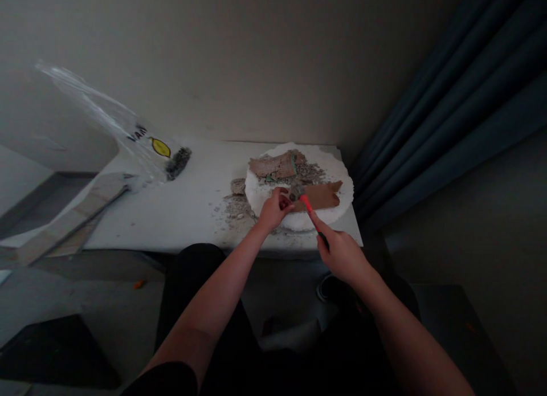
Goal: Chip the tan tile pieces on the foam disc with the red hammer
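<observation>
My right hand point(342, 252) grips the red and black handle of a small hammer point(310, 209). Its grey head rests over a strip of brown cardboard point(320, 197) and is partly blurred. Close to the head, the fingers of my left hand point(274, 208) are curled together at the cardboard's left end; what they pinch is hidden. Under the cardboard lies a round white sheet with a ragged edge point(344, 186). Behind my hands, a brown crumbly slab point(273, 166) and a heap of grey rubble point(311, 172) lie on that sheet.
The white table point(200, 213) stands against a wall, with grey crumbs and a chunk point(238, 186) left of the sheet. A clear plastic bag point(141, 131) with dark contents and a long cardboard piece point(72, 219) are farther left. A dark curtain point(453, 82) hangs at right.
</observation>
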The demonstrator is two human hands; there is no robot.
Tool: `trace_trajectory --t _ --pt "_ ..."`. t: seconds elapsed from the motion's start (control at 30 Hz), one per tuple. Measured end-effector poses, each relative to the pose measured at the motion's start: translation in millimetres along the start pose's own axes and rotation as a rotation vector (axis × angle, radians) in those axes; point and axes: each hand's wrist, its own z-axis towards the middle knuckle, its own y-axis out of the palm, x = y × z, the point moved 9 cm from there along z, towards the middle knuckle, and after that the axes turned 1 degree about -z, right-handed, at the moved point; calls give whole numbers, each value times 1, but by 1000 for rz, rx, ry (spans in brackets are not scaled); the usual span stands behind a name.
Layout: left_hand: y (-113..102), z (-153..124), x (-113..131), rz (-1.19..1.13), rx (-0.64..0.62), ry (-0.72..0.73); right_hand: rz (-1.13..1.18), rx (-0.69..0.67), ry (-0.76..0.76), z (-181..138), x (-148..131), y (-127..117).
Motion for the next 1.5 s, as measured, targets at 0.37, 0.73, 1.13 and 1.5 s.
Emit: trace_trajectory --t 0.37,0.73,1.13,1.5 --pt "1 -1 -1 18 -15 -15 -98 -67 10 2 -3 11" --pt "-3 -1 -4 -15 -23 6 -96 -92 16 -2 -8 11" --pt "-25 -3 -10 4 52 7 -162 -124 59 -2 -6 21" --pt "-20 -2 -11 88 -21 -36 -153 -157 52 -2 -10 22"
